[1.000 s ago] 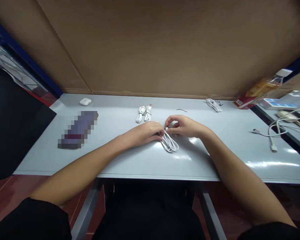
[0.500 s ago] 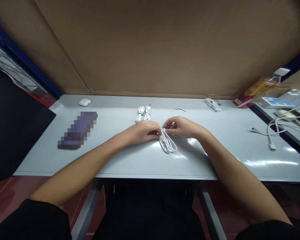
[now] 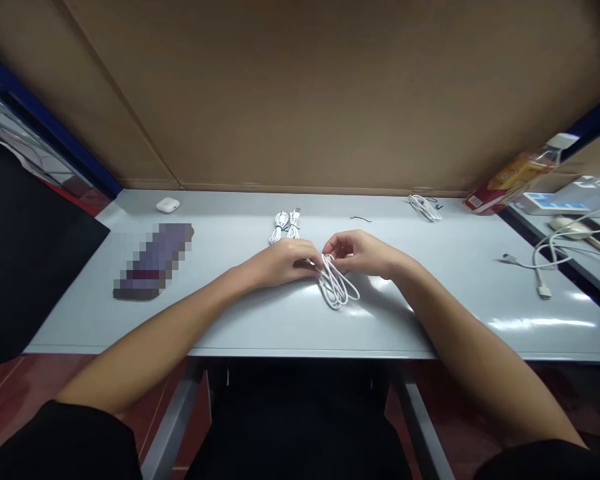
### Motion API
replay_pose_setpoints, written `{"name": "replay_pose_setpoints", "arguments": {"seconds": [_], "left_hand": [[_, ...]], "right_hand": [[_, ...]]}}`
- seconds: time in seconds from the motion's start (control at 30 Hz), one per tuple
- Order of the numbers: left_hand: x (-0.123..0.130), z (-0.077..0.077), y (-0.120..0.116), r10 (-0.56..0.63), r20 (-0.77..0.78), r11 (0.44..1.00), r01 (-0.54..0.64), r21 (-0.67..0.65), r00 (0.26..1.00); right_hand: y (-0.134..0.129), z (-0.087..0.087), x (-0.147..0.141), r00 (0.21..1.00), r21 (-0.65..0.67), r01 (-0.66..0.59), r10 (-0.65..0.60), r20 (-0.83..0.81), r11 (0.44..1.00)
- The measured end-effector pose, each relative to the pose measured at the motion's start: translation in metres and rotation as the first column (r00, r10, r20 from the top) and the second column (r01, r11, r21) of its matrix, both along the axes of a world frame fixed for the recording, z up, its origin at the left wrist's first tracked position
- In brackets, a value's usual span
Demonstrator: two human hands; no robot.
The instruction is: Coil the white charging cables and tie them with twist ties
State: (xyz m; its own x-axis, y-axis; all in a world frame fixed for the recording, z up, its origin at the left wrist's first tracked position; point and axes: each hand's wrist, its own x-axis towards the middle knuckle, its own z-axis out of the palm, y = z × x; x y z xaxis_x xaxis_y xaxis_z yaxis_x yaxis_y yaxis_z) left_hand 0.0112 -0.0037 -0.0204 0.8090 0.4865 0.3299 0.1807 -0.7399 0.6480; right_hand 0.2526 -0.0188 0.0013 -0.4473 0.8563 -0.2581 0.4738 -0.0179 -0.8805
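Note:
Between my hands, a white cable (image 3: 336, 288) lies coiled in loops low over the grey table, its loops fanning toward me. My left hand (image 3: 294, 260) pinches the coil's upper left side between thumb and fingers. On the other side, my right hand (image 3: 356, 253) has its thumb and fingertips closed on the top of the same coil. The cable's ends are partly hidden by my fingers. Just beyond my left hand are a tied white cable (image 3: 279, 228) and a second tied white cable (image 3: 293, 225) with a USB plug. A short black twist tie (image 3: 361, 219) lies behind my right hand.
A pixelated purple object (image 3: 155, 260) and a white earbud case (image 3: 169, 205) are on the left of the table (image 3: 260, 327). Toward the right are another bundled cable (image 3: 425, 208), a tilted drink bottle (image 3: 517, 177) and loose cable plugs (image 3: 543, 291). A cardboard-brown panel (image 3: 300, 100) stands behind.
The coil's lower loops have spread slightly to the right. My right fingers have shifted a little on its top; both hands stay on the cable.

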Motion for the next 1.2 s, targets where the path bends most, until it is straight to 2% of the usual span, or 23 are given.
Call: {"name": "replay_pose_setpoints", "arguments": {"seconds": [0.1, 0.17, 0.3, 0.43, 0.57, 0.67, 0.77, 0.9, 1.07, 1.2], "left_hand": [[-0.001, 0.004, 0.000, 0.019, 0.068, 0.993, -0.011, -0.118, 0.998], [-0.001, 0.007, -0.001, 0.056, 0.132, 0.967, -0.021, -0.254, 0.990], [-0.002, 0.011, 0.001, 0.191, 0.235, 0.832, -0.031, -0.553, 0.953], [-0.003, 0.012, 0.006, 0.333, 0.303, 0.753, -0.059, -0.655, 0.893], [-0.001, 0.012, 0.009, 0.385, 0.275, 0.709, -0.092, -0.699, 0.881], [-0.002, 0.010, 0.009, 0.386, 0.188, 0.706, -0.157, -0.691, 0.903], [-0.003, 0.008, 0.010, 0.363, 0.124, 0.714, -0.190, -0.674, 0.924], [-0.003, 0.006, 0.009, 0.330, 0.074, 0.758, -0.218, -0.615, 0.941], [0.002, 0.004, 0.004, 0.236, 0.011, 0.821, -0.193, -0.538, 0.972], [0.008, 0.003, -0.006, 0.267, -0.033, 0.847, -0.251, -0.469, 0.963]], "right_hand": [[0.000, 0.001, -0.001, 0.999, 0.000, 0.023, -0.023, -0.025, 1.000], [-0.001, 0.002, -0.002, 0.999, 0.030, 0.035, -0.035, -0.016, 0.999], [-0.002, 0.003, -0.004, 0.999, 0.159, 0.040, -0.042, 0.012, 0.987], [-0.003, 0.001, -0.005, 0.998, 0.182, 0.034, -0.043, 0.049, 0.983], [-0.004, 0.005, -0.004, 0.994, 0.178, -0.010, -0.011, 0.113, 0.984], [-0.005, 0.011, -0.001, 0.997, 0.108, -0.058, 0.053, 0.048, 0.992], [-0.003, 0.014, 0.004, 0.997, 0.146, -0.070, 0.071, -0.001, 0.987], [0.000, 0.010, 0.007, 0.995, 0.205, -0.072, 0.056, 0.083, 0.976], [0.000, 0.003, 0.002, 0.984, 0.276, -0.114, 0.069, 0.167, 0.954], [-0.004, 0.002, -0.006, 0.976, 0.302, -0.181, 0.134, 0.169, 0.936]]}}
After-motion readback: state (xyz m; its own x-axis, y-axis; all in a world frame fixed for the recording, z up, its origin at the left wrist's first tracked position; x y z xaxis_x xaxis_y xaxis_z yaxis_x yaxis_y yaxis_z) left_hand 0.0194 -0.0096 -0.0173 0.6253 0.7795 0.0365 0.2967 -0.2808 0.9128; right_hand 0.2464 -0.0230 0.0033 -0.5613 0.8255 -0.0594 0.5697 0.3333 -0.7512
